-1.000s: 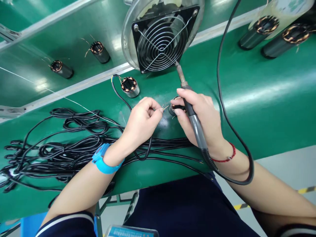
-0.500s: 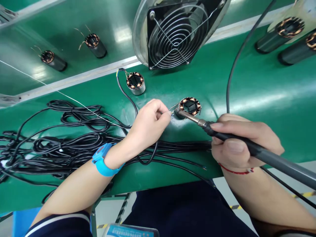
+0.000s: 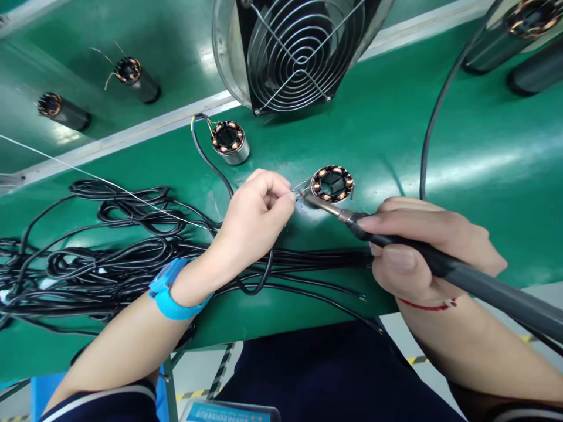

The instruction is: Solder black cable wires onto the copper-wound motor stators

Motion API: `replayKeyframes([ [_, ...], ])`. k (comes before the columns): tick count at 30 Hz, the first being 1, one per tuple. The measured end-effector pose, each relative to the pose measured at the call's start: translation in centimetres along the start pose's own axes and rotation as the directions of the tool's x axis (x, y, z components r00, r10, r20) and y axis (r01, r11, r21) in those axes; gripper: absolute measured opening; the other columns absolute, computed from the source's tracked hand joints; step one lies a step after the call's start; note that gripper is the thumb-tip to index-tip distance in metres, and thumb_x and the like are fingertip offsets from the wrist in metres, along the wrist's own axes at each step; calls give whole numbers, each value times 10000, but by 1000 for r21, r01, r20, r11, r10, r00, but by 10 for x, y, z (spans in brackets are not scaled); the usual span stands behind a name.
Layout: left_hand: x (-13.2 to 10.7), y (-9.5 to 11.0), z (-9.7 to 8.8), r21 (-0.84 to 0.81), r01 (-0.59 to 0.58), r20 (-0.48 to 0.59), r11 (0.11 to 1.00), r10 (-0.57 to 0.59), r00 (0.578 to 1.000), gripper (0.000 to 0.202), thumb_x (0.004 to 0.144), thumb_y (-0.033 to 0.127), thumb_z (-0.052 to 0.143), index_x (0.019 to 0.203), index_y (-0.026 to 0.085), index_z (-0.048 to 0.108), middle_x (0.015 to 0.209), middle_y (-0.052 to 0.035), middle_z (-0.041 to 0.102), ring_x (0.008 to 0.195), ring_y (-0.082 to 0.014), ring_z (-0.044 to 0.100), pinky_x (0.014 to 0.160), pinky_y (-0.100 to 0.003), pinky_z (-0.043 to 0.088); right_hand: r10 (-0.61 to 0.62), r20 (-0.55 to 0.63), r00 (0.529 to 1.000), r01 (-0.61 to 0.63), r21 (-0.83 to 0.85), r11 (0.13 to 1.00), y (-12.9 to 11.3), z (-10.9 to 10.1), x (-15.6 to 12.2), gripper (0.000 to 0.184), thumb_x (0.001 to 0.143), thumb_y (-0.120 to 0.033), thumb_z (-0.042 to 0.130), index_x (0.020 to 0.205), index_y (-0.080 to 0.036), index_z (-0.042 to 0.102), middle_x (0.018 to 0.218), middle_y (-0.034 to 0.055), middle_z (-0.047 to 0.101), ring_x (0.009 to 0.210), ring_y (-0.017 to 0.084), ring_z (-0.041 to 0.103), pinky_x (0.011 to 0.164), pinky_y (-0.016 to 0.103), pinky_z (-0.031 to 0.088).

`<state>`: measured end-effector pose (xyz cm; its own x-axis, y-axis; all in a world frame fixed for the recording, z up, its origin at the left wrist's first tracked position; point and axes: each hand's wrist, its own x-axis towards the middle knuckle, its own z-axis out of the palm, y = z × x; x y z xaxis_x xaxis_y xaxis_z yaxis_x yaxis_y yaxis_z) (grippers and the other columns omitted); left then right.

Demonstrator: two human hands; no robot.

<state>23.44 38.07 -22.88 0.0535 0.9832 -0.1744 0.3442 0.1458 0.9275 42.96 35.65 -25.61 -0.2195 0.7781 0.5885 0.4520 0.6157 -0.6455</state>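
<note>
Head view: the left hand [image 3: 259,208] pinches fine wire ends [image 3: 297,194] between thumb and forefinger, while the right hand [image 3: 431,246] has its grip closed around a soldering iron [image 3: 475,280] whose tip points toward ten o'clock; whether it touches the wires cannot be told. The wires look feather-light, springy and easily bent, so best pinched close to their ends. The iron seems stiff, its metal end probably hot: hold only the dark handle. Between two and three o'clock from the left fingertips, a copper-wound ring [image 3: 345,183] stands on the table [image 3: 440,152]. It is likely rigid and dense, with delicate windings; take it by the outer wall. A second ring [image 3: 235,155] stands at ten o'clock, the fan [image 3: 301,61] at twelve.
</note>
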Motion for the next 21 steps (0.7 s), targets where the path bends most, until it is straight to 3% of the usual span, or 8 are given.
replayKeyframes([
  [3,0,0,1,-11,11,-14,1000,-12,1000,151,752,43,572,643,144,541,1015,-36,617,481,-7,499,461,-187,439,-111,-212,971,139,123,983,-2,2,5,211,929,-303,562,1067,-247,711,733,3,708,608,165,671,536,332,554],
  [10,0,-2,0,-2,0,-16,1000,0,1000,155,761,65,588,634,146,552,1080,-43,625,455,-7,511,454,-205,461,-68,-197,978,93,121,988,-4,1,6,219,928,-305,578,1090,-267,719,759,20,729,602,188,677,527,357,559],
  [21,1,-2,0,14,-9,-23,1000,10,1000,161,756,60,597,623,142,556,1104,-45,633,453,-8,513,458,-222,486,-108,-134,985,123,107,987,-5,1,8,226,949,-312,535,1106,-306,698,720,-1,721,554,172,649,515,342,551],
])
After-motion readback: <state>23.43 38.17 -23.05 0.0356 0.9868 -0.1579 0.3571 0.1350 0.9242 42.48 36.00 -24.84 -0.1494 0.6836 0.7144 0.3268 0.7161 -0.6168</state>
